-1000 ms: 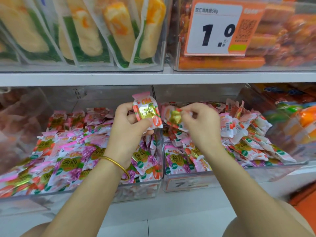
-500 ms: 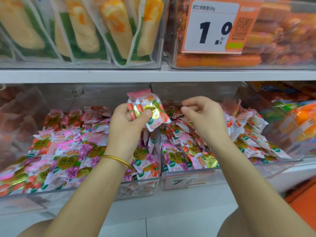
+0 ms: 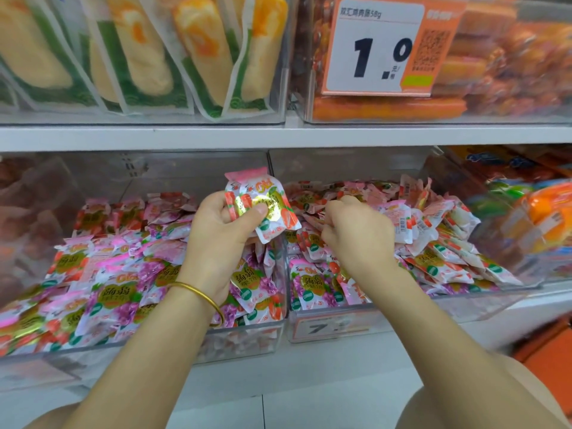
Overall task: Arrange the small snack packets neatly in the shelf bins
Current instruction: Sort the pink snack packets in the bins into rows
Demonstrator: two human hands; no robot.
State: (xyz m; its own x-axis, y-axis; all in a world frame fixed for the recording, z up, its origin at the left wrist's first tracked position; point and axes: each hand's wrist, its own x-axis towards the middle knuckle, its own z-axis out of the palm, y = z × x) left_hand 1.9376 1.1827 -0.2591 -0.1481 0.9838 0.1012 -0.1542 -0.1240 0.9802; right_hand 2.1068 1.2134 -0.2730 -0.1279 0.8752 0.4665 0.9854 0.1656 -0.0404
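Hands: left hand (image 3: 216,230) grips a stack of packets (image 3: 263,209), upright above the divider between bins, now one thicker, since the packet my right hand (image 3: 356,233) pinched has joined it. Right hand has dropped into the right bin (image 3: 464,308), fingers curled; hold unclear. Gathering continues.

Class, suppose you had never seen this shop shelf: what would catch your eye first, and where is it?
The white-and-orange price card reading 1.0 hangs at upper right. Below, centre, the left hand grips a pink-topped foil snack packet above two clear plastic bins heaped with similar packets.
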